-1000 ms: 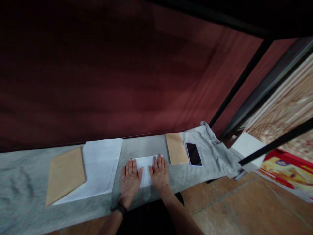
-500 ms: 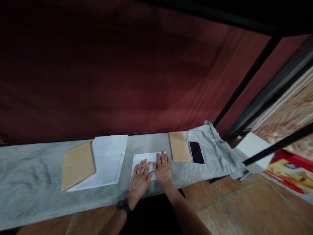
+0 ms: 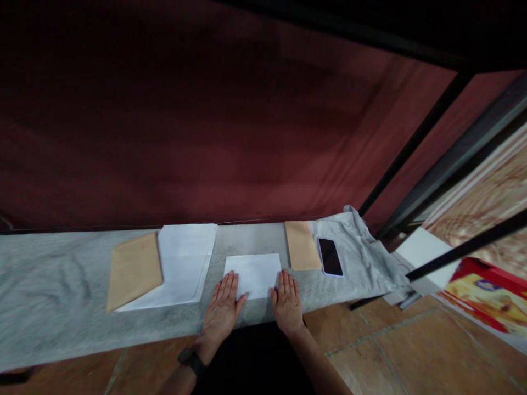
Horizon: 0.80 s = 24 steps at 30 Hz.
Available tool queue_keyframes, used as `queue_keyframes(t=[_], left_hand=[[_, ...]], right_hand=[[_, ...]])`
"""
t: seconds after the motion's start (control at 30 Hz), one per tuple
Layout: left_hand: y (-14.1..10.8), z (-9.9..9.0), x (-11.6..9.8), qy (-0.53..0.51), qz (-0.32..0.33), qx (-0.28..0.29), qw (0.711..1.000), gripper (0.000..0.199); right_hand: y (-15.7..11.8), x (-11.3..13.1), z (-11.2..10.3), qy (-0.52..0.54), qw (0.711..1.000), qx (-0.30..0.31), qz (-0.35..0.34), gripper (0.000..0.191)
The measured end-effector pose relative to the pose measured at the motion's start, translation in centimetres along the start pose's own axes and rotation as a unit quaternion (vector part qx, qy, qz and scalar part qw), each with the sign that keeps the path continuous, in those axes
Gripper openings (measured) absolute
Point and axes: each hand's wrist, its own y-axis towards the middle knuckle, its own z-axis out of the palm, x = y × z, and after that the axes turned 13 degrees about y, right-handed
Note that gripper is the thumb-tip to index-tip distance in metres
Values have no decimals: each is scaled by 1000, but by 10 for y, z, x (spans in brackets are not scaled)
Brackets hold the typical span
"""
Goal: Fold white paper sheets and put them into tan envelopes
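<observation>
A small white sheet of paper (image 3: 257, 274), perhaps folded, lies flat on the grey cloth (image 3: 181, 321) in front of me. My left hand (image 3: 223, 307) is spread flat at its left edge, thumb near the lower edge. At the lower right corner rests my right hand (image 3: 287, 304), palm down, fingers extended. Neither hand grips anything. Farther left, larger white sheets (image 3: 183, 269) lie partly under a brown envelope (image 3: 134, 269). Another brown envelope (image 3: 303, 245) is to the right of the small sheet, with a phone (image 3: 330, 257) beside it.
Behind the cloth-covered surface stands a dark red panel (image 3: 230, 148). Black bars (image 3: 415, 140) slant across the right side. A red and yellow box (image 3: 489, 296) is at the far right, above a tiled floor (image 3: 403, 351).
My hands have moved apart, from on top of the small sheet to its left and right edges. More of the sheet shows between them. The camera view has shifted slightly.
</observation>
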Motion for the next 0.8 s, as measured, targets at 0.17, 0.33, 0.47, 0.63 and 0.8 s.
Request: queue_keyframes(t=[0.17, 0.33, 0.47, 0.63, 0.8], left_hand=[[1, -3, -2, 1, 0, 6, 1000, 70], [-1, -3, 1, -5, 2, 25, 1000, 71], [-3, -3, -2, 4, -19, 26, 999, 69], [13, -13, -37, -22, 18, 21, 999, 64], [40, -13, -71, -75, 90, 49, 992, 64]], right_hand=[[-6, 23, -9, 27, 997, 47, -46, 52], [-17, 26, -14, 25, 997, 54, -49, 52], [-24, 11, -18, 19, 998, 43, -32, 54], [-28, 7, -15, 18, 999, 39, -27, 54], [-31, 5, -12, 19, 998, 35, -56, 53]])
